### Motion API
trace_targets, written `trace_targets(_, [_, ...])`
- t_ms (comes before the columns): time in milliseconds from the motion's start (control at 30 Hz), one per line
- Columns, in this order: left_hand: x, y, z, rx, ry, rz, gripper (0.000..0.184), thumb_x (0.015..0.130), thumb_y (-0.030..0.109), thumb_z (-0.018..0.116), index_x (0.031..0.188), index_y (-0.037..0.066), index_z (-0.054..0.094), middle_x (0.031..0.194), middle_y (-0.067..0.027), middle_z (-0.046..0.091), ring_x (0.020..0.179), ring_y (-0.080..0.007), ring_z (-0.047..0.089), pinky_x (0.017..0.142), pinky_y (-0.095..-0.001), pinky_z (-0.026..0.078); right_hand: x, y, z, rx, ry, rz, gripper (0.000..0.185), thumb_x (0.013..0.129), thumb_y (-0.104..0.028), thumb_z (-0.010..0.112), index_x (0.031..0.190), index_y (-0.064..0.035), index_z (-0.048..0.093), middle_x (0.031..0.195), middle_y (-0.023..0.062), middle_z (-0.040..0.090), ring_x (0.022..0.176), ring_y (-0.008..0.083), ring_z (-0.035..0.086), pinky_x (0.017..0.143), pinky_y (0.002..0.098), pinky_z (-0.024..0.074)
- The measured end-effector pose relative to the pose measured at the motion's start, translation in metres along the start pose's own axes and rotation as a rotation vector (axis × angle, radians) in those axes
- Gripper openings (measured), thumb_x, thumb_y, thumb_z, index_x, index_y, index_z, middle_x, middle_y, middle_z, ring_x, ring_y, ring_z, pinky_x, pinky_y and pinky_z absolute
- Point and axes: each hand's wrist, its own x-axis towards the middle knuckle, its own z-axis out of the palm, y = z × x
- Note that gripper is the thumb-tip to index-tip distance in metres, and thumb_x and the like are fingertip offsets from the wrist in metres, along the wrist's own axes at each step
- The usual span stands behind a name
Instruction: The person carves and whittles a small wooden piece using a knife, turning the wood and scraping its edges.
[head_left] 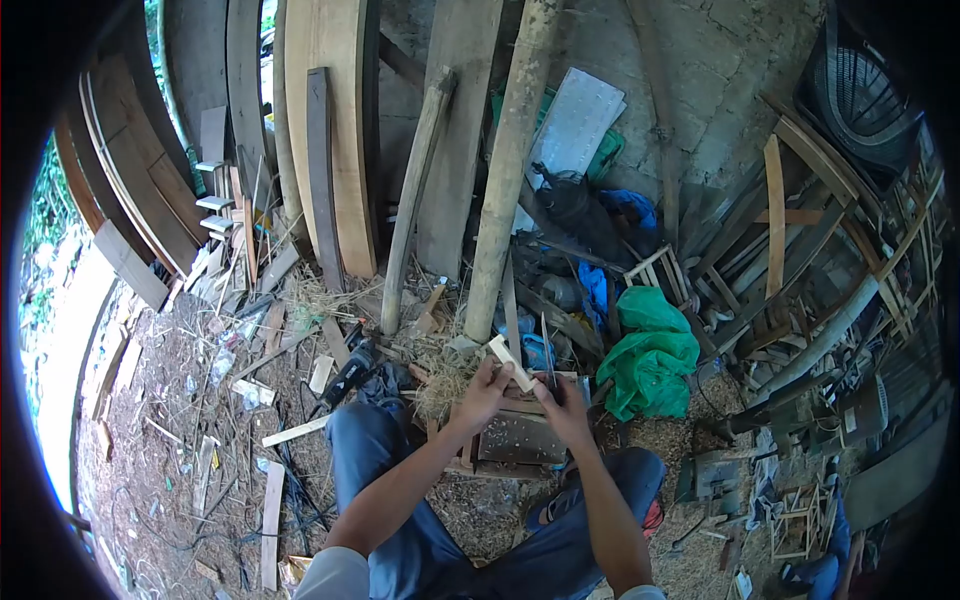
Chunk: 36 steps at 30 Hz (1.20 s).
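Observation:
Between my hands is a short pale wood block (508, 358), tilted with its upper end to the left. My left hand (484, 398) is closed around its lower left side. My right hand (566, 408) grips a knife whose thin blade (549, 345) points up and away, just right of the block. The right thumb is close to the block's lower end; whether it touches cannot be made out. The knife's handle is hidden in the fingers. Below both hands stands a low wooden box (522, 440) between my knees, with shavings on it.
Beside my left knee lies a dark power tool (347, 372). A green plastic bag (650, 355) is right of the hands. Boards (335, 130) and a bamboo pole (512, 170) lean at the back. Scrap timber (775, 220) is piled at right. At lower right shows another person's leg (825, 572).

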Motion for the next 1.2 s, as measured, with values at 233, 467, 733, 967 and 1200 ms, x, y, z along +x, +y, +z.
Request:
trace_targets(233, [-0.015,0.03,0.01,0.12,-0.097,0.005,0.029,0.093,0.031,0.049,0.101,0.004,0.052,0.093,-0.0064,0.059,0.083,-0.0123,0.057,0.078,-0.0272,0.045,0.003,-0.009,-0.008,0.002,0.022,0.056,0.022,0.085,-0.017,0.063,0.099,0.0002,0.06,0.077,0.0033,0.06,0.069,0.0083,0.053,0.064,0.023,0.0425])
trace_targets(467, [-0.014,0.059,-0.005,-0.157,-0.112,-0.394,0.034,0.094,0.039,0.044,0.097,0.006,0.051,0.083,-0.0058,0.056,0.065,-0.0141,0.056,0.056,-0.025,0.046,0.0,-0.022,-0.019,-0.124,-0.143,-0.153,0.025,0.084,-0.016,0.063,0.103,-0.0011,0.059,0.08,0.0059,0.062,0.073,0.0109,0.056,0.068,0.0261,0.0448])
trace_targets(733, [-0.019,0.046,0.0,-0.088,-0.319,-0.581,0.033,0.094,0.033,0.047,0.113,0.007,0.051,0.067,0.0008,0.049,0.046,-0.0056,0.041,0.038,-0.0198,0.031,-0.003,-0.031,-0.016,-0.245,-0.104,-0.115,0.029,0.085,-0.02,0.061,0.109,-0.0038,0.058,0.081,0.0104,0.061,0.073,0.015,0.057,0.066,0.0298,0.0442])
trace_targets(967, [-0.019,0.047,0.006,-0.023,-0.043,-0.393,0.029,0.094,0.037,0.045,0.096,0.009,0.052,0.059,-0.0001,0.048,0.04,-0.0062,0.039,0.033,-0.0209,0.029,0.004,0.003,-0.018,-0.346,-0.004,-0.159,0.039,0.09,-0.026,0.052,0.126,-0.0104,0.048,0.075,0.0153,0.06,0.062,0.0285,0.059,0.059,0.0345,0.0449])
trace_targets(1200, [-0.024,0.047,0.015,0.029,0.025,-0.3,0.03,0.093,0.038,0.048,0.093,0.009,0.053,0.059,-0.0008,0.051,0.04,-0.0074,0.041,0.033,-0.0202,0.029,-0.015,-0.032,0.005,-0.508,-0.103,-0.344,0.066,0.088,-0.029,0.055,0.143,-0.0144,0.021,0.059,0.0125,0.051,0.048,0.0216,0.047,0.052,0.0343,0.0395])
